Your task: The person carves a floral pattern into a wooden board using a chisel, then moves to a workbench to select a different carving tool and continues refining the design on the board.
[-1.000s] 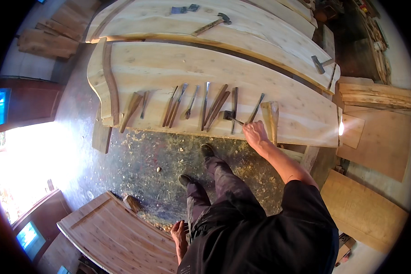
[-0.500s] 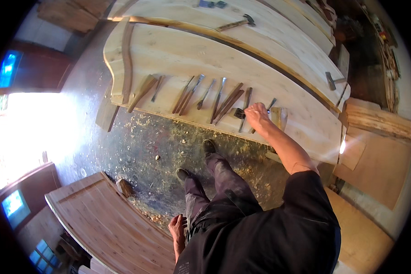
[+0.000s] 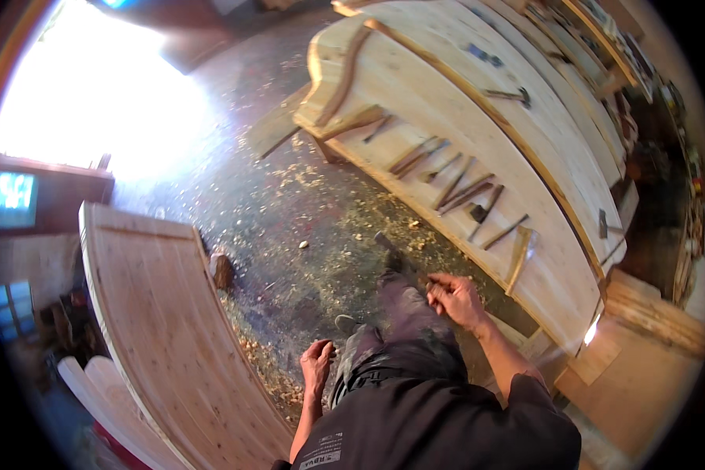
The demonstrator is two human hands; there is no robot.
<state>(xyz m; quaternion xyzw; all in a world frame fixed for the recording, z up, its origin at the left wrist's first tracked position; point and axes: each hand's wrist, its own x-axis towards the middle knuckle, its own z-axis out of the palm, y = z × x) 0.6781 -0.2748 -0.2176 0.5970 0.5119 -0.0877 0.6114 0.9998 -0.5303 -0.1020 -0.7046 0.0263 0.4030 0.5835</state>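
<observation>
My right hand [image 3: 456, 300] is in front of the workbench, above my right leg, its fingers closed. A slim dark tool, apparently a chisel [image 3: 405, 261], runs from its fingertips toward my shoe; blur and the dark trousers hide its details. Beside my left thigh hangs my left hand [image 3: 317, 364], fingers loosely bent, with nothing visible in it. Along the bench's near edge lie several chisels [image 3: 505, 233] in a slanting row. A dark block [image 3: 478, 212] lies among them, and a wooden mallet-like piece [image 3: 520, 261] lies at the row's right end.
A long pale wooden panel [image 3: 556, 235] forms the bench top. Farther back lie a hammer [image 3: 509, 95] and a second hammer [image 3: 605, 223]. A large slatted wooden panel [image 3: 164, 313] stands at left, near a wood chunk [image 3: 222, 270]. Shavings litter the floor [image 3: 305, 211].
My right hand has drawn back from the row of tools to above my leg, apparently with a chisel. The view has turned left; my left hand still hangs beside my thigh.
</observation>
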